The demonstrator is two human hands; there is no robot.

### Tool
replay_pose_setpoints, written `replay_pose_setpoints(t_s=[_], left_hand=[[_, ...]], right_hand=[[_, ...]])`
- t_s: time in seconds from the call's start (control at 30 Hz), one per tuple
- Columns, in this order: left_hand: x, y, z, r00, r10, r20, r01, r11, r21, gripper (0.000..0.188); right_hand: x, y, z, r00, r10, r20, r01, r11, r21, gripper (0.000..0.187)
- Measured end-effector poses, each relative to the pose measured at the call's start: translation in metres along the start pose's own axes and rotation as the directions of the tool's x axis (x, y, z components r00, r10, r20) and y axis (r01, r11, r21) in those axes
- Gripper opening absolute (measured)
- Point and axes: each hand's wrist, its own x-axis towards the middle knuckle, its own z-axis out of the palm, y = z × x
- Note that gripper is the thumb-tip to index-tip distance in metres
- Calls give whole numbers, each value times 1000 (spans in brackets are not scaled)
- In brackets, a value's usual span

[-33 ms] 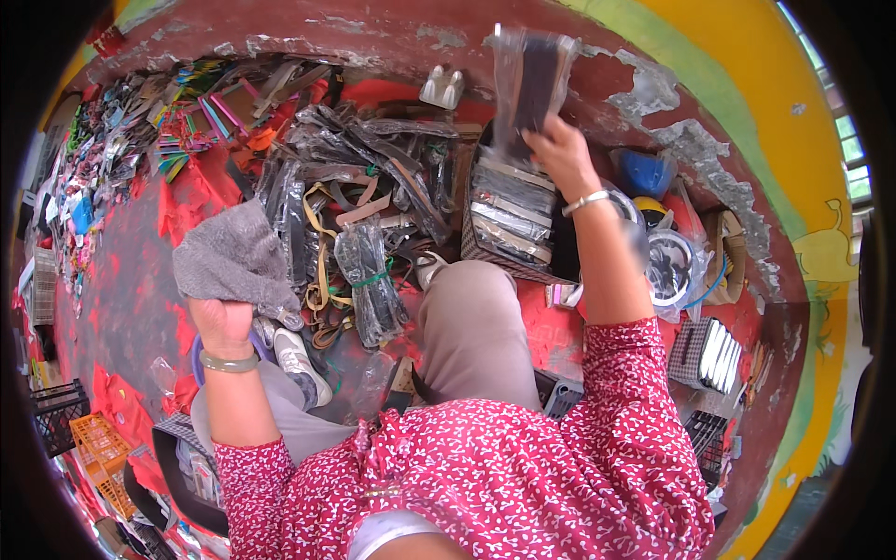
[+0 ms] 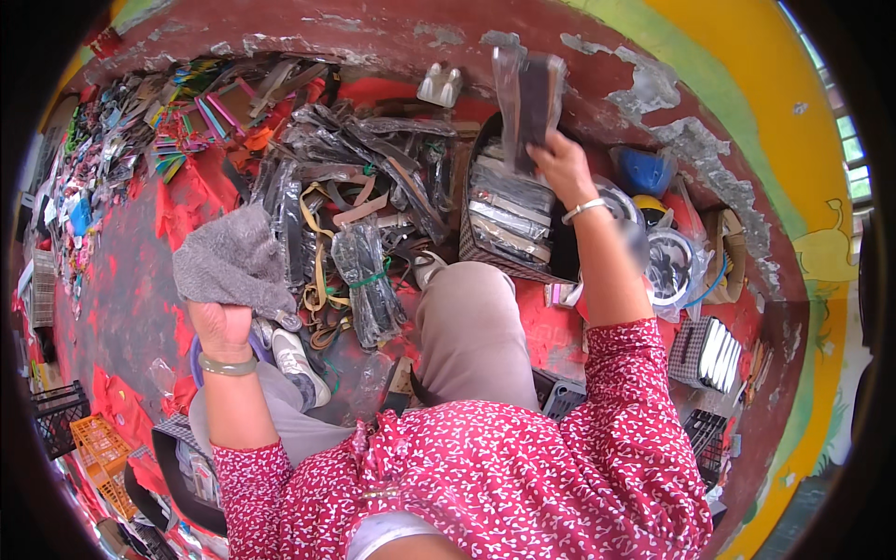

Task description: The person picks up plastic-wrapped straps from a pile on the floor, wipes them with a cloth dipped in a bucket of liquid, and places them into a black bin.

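A grey towel-like cloth (image 2: 233, 257) is gripped in my left hand (image 2: 224, 325), raised at the left above the floor. At the upper right, my right hand (image 2: 565, 168) pinches the lower end of a flat, dark item in clear plastic (image 2: 537, 101), held upright above the back of a checkered box (image 2: 509, 266). Packs in clear plastic (image 2: 511, 210) lie stacked inside that box. To its left spreads a heap of belt-like straps (image 2: 411, 177), many in plastic. A plastic-wrapped bundle tied with green string (image 2: 366, 289) lies in front of the heap.
A peeling dark-red wall (image 2: 392, 33) runs along the back. Right of the box are a blue helmet-like object (image 2: 646, 174) and a white-rimmed round thing (image 2: 670, 269). Another checkered box (image 2: 689, 350) stands farther right. An orange crate (image 2: 99, 453) is at the lower left.
My right hand has come down slightly with the plastic-wrapped item, nearer the checkered box. My left hand and the grey cloth have barely moved.
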Motion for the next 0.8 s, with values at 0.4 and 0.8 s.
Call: replay_pose_setpoints(t_s=[0.4,0.8], left_hand=[[22,-45,-14,986,-114,-123,132,980,150,37],[36,-68,-17,956,-218,-198,252,953,167,37]], right_hand=[[-52,318,49,766,577,285,-75,520,-851,24],[-35,301,75,387,797,463,101,462,-881,44]])
